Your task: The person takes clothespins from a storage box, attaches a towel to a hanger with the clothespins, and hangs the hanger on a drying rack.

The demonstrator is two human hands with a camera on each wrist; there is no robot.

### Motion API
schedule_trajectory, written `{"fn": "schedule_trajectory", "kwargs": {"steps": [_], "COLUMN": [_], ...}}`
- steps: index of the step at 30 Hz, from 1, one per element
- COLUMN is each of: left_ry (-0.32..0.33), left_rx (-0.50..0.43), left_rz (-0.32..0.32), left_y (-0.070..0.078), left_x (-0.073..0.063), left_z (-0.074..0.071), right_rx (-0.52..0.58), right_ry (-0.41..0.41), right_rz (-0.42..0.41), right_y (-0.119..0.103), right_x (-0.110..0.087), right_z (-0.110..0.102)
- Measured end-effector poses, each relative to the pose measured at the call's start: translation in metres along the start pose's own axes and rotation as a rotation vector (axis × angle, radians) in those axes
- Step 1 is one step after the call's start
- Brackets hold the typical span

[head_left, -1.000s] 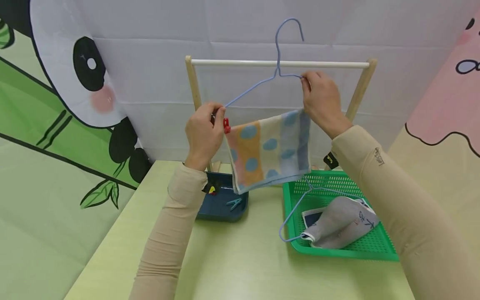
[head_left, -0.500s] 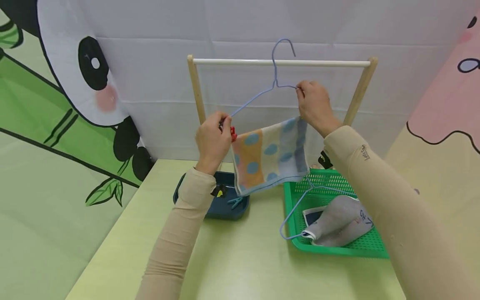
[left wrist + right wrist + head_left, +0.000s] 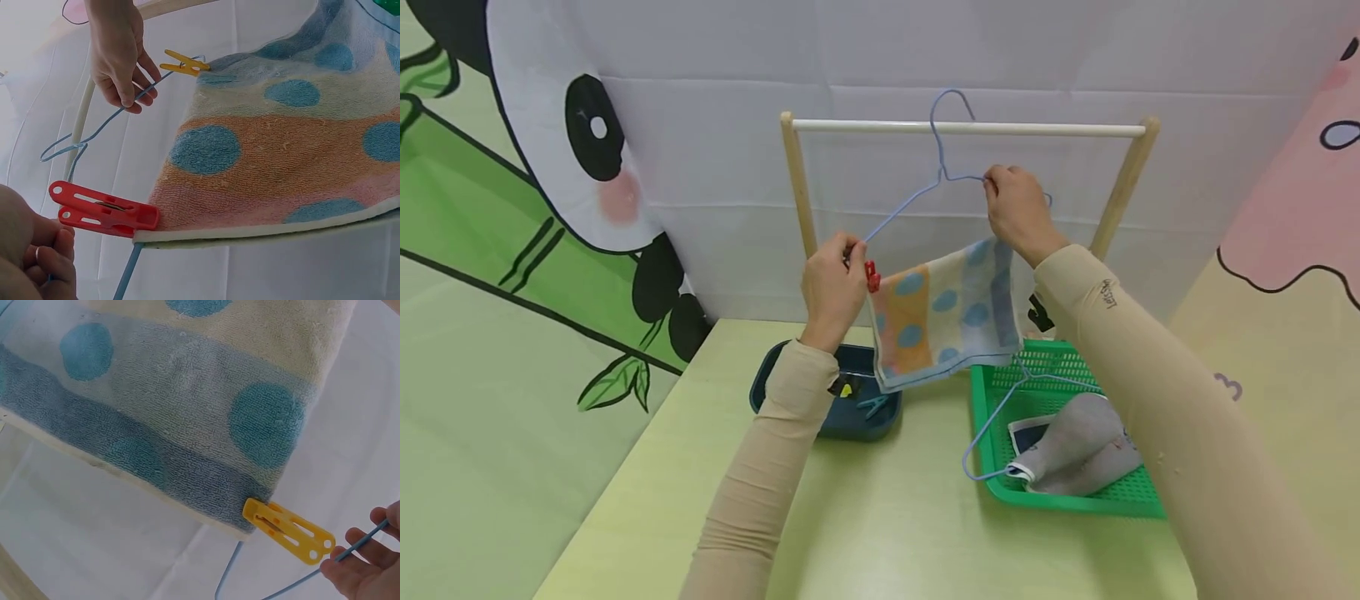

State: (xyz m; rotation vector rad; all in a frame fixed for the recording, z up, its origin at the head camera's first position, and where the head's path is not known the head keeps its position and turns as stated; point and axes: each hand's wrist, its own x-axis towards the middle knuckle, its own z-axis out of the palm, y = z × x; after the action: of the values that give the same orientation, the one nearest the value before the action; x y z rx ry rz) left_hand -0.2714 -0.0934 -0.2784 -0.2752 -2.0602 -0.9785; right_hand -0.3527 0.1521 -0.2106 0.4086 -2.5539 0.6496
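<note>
A blue wire hanger [image 3: 904, 207] is held up by both hands, its hook overlapping the white bar in the head view. From it hangs a towel [image 3: 951, 308] with pastel stripes and blue dots. My left hand [image 3: 835, 287] grips the hanger's left arm beside a red clothespin [image 3: 103, 209], which clamps one towel corner. On the other side, my right hand [image 3: 1021, 208] pinches the hanger's right arm between thumb and fingers. A yellow clothespin [image 3: 289, 531] clamps the other corner, close to the right fingertips; the right hand hides it in the head view.
A rack with a white bar [image 3: 865, 126] and wooden posts stands behind the towel. On the table [image 3: 865, 517] are a dark blue tray [image 3: 857, 429] with clothespins and a green basket [image 3: 1000, 492]. A grey cloth [image 3: 1075, 450] and another blue hanger [image 3: 992, 417] lie at the basket.
Both hands have lowered the hanger, bringing its hook from above the bar down to bar height. The left hand shifted right and the right hand slightly left.
</note>
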Motion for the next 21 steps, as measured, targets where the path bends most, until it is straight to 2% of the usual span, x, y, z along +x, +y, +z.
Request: {"fn": "schedule_trajectory", "kwargs": {"steps": [6, 10, 16, 21], "left_ry": [-0.011, -0.022, -0.019, -0.009], "left_rx": [-0.018, -0.021, 0.007, 0.045], "left_rz": [-0.053, -0.066, -0.066, -0.046], "left_y": [-0.004, -0.006, -0.006, -0.004], "left_x": [-0.004, -0.005, -0.005, -0.009], "left_z": [0.000, -0.001, -0.006, -0.008], "right_rx": [0.013, 0.020, 0.013, 0.014], "right_ry": [-0.026, -0.040, -0.036, -0.090], "right_rz": [0.008, 0.016, 0.021, 0.040], "right_y": [0.001, -0.001, -0.005, -0.005], "right_x": [0.000, 0.000, 0.002, 0.003], "right_z": [0.009, 0.013, 0.018, 0.021]}}
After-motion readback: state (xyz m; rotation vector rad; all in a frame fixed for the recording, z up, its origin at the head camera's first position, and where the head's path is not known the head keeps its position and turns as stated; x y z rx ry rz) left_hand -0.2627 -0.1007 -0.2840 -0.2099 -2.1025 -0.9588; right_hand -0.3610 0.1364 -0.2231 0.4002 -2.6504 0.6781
